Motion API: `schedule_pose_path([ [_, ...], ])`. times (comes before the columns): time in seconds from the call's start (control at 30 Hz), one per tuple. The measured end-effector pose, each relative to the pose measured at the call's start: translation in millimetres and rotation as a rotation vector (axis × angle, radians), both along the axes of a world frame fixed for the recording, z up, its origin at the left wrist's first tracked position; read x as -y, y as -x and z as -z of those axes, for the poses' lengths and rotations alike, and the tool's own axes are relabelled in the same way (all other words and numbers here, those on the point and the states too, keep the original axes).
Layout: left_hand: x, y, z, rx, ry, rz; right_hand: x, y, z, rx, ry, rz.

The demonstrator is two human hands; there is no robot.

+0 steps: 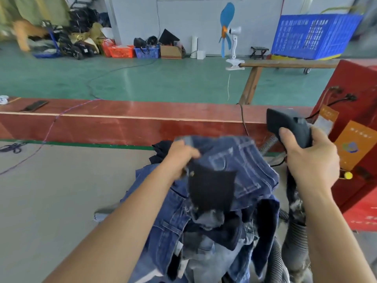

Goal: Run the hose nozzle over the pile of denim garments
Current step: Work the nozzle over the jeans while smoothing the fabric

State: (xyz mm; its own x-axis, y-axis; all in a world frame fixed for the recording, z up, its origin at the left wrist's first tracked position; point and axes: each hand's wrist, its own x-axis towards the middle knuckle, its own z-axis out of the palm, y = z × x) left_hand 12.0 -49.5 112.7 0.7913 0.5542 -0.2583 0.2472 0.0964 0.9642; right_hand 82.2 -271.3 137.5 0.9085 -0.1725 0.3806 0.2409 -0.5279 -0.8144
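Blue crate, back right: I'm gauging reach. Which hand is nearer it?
Right. The right hand, gripping the nozzle, is below the crate on the same side. The left hand, holding denim, sits farther left.

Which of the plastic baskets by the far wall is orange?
The orange basket, left of the small blue basket; the big blue crate stands far right.

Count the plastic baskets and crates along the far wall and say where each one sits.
3. An orange basket and a small blue basket stand side by side on the floor at the wall; a large blue crate is far right. Clutter at left may hide others.
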Motion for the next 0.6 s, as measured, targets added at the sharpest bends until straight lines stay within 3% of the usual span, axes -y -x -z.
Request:
schedule_pose_path([
  [0.07,-9.2,17.7,46.0,-0.119,0.135,0.018,-7.6,2.4,1.5,0.000,0.068,-0.072],
  [0.13,-16.2,27.8,79.4,-0.195,0.226,-0.102,-16.7,7.1,2.3,0.004,0.132,-0.150],
  [0.27,-16.6,35.7,88.2,-0.109,0.386,-0.164,-35.5,16.4,6.6,-0.035,0.265,-0.356],
  [0.37,-17.2,39.6,77.9,0.122,0.322,0.011,-46.7,23.3,12.3,-0.059,0.345,-0.473],
  [0.5,-31.3,29.2,59.9,0.323,0.233,0.045,-58.5,27.6,19.6,-0.015,0.383,-0.499],
  [0.53,-34.7,30.1,65.2,0.280,0.200,0.067,-59.2,28.1,20.5,-0.011,0.382,-0.494],
  [0.6,-33.7,42.2,77.5,-0.032,-0.017,0.204,-59.4,27.9,21.8,-0.019,0.379,-0.500],
])
